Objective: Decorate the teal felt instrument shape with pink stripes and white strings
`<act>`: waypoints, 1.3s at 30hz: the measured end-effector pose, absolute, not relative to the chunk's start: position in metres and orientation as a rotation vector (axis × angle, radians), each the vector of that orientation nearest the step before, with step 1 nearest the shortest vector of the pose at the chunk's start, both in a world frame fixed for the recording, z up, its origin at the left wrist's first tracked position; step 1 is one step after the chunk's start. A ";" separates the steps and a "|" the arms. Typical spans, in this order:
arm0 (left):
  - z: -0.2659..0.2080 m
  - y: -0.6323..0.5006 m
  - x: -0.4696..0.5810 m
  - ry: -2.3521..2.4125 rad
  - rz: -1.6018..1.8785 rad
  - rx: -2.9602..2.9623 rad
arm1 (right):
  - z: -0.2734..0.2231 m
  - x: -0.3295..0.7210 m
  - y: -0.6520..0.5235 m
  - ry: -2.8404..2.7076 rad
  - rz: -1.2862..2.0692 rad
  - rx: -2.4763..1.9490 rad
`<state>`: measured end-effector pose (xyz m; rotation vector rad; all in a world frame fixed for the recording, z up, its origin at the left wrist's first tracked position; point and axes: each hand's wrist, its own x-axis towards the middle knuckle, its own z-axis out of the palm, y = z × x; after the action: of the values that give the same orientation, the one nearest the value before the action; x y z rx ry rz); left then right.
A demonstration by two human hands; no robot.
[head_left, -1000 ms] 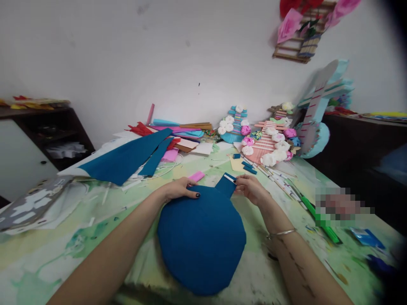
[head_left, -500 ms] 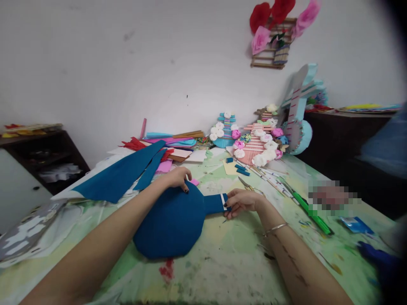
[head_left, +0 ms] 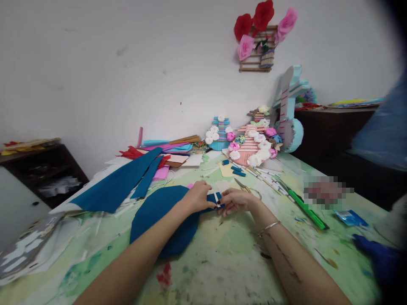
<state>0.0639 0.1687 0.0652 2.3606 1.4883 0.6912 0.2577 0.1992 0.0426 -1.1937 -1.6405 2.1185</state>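
Strip (head_left: 216, 197) lies between left hand (head_left: 197, 197) and right hand (head_left: 235, 200).

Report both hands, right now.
Left hand: curled over the narrow part of the blue cutout, by the white strip; grip cannot be told.
Right hand: closed, holding the blue cutout's narrow end.

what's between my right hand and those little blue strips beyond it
In the head view, scissors lie between your right hand and the blue strips.
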 end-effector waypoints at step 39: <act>0.056 0.106 0.071 0.302 1.155 0.932 | 0.069 0.223 0.118 -1.326 1.102 -0.958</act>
<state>0.0710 0.1058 0.0564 0.9322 0.3018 1.1546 0.2231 0.1181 0.0695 -0.9583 -1.3258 1.1022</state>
